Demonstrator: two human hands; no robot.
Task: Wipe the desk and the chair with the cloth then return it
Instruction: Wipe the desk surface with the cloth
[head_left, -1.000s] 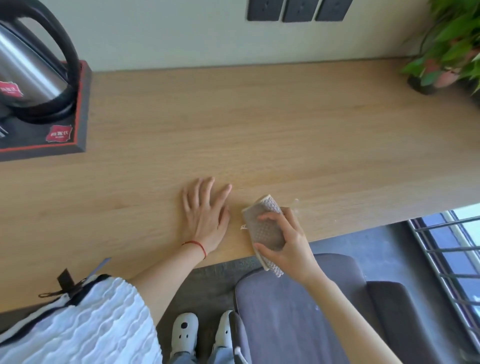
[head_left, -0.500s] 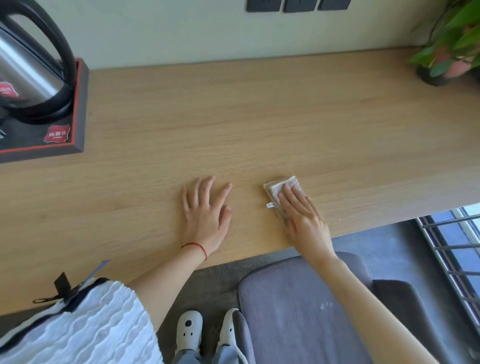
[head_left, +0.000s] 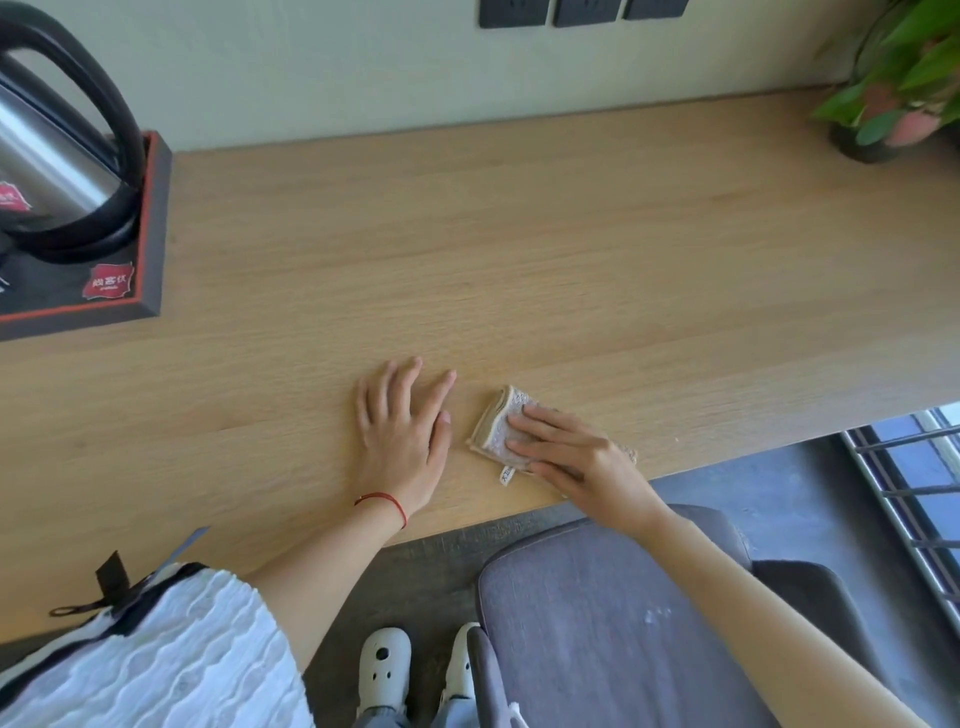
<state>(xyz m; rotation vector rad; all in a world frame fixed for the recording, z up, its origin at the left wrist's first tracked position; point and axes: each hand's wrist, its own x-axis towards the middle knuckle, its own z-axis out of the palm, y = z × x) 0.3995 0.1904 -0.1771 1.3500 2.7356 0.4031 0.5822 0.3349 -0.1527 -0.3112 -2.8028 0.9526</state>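
A folded beige-grey cloth (head_left: 500, 423) lies on the wooden desk (head_left: 519, 249) close to its front edge. My right hand (head_left: 576, 454) presses flat on the cloth, fingers extended over it, covering its right part. My left hand (head_left: 402, 434) rests palm down on the desk just left of the cloth, fingers spread, holding nothing. A red string is tied round that wrist. The grey upholstered chair (head_left: 613, 623) stands below the desk edge, under my right forearm.
A steel kettle (head_left: 57, 156) sits on a dark tray (head_left: 150, 244) at the far left. A potted plant (head_left: 893, 83) stands at the back right corner. Wall sockets (head_left: 582, 10) are above the desk. Window bars (head_left: 914, 499) are at the right.
My right hand carried the cloth from the desk edge onto the desk, then slid it back left toward my left hand. My left hand stayed put.
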